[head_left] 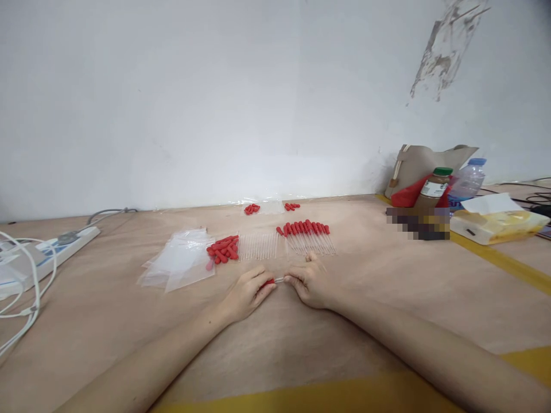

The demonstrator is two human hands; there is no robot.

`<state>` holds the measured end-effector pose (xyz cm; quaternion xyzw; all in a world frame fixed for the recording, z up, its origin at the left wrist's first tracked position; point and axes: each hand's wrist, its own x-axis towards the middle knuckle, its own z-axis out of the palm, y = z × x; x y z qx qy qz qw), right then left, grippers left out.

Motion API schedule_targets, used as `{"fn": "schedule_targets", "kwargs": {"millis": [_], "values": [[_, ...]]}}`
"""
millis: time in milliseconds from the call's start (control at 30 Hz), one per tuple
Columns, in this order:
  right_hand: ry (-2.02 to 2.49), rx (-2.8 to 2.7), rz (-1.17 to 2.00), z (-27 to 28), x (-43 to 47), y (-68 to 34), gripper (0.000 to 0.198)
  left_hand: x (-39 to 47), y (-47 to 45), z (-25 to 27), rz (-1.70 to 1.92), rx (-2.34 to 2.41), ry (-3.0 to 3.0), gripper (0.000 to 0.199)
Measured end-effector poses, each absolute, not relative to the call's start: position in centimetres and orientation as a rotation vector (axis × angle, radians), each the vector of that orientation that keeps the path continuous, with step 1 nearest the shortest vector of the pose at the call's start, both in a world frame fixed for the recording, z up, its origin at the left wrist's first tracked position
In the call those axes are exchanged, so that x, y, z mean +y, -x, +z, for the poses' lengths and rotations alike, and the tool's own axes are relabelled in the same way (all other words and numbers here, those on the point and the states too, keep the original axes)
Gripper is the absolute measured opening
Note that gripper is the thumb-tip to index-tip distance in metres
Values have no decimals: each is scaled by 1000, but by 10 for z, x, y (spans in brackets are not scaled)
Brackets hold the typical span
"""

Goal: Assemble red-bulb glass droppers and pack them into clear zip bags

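Holding red dropper bulb point(268, 283) and clear tube point(279, 280) end to end, near center.
Left hand point(249, 291) fingers pinching bulb, right hand point(310, 283) fingers pinching tube; loose bulbs point(224, 250) farther left, bulb-topped droppers point(308, 229) farther right.

Left hand point(249, 292) and right hand point(316, 285) bare, fingers point(297, 272) slim and tapered; nail detail too small to make out; left forearm point(163, 364) and right forearm point(413, 343) bare too, slender, narrowing toward the hands; one small dark spot point(210, 322) on the left forearm, close to the hand
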<state>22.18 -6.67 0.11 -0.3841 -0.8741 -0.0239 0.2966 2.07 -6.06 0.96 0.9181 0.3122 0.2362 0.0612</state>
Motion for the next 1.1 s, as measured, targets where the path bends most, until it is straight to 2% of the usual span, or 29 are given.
{"fn": "schedule_targets", "kwargs": {"millis": [167, 367, 500, 667, 900, 1100], "values": [[1077, -2330, -31, 3, -67, -219, 27, -58, -21, 9, 742, 943, -2767, 21], [1094, -2378, -222, 17, -73, -221, 20, -55, -17, 7, 993, 1033, -2649, 22], [1327, -2174, 9, 18, -62, -233, 18, -53, -10, 8, 961, 1205, -2566, 34], [1588, -1905, 264, 23, -26, -243, 20, -50, -8, 8, 874, 1169, -2574, 23], [1855, -1831, 84, 29, 6, -215, 26, -52, -9, 9, 892, 1142, -2562, 18], [2001, -1791, 75, 27, 14, -199, 26, -52, -8, 7, 891, 1125, -2555, 15]]}}
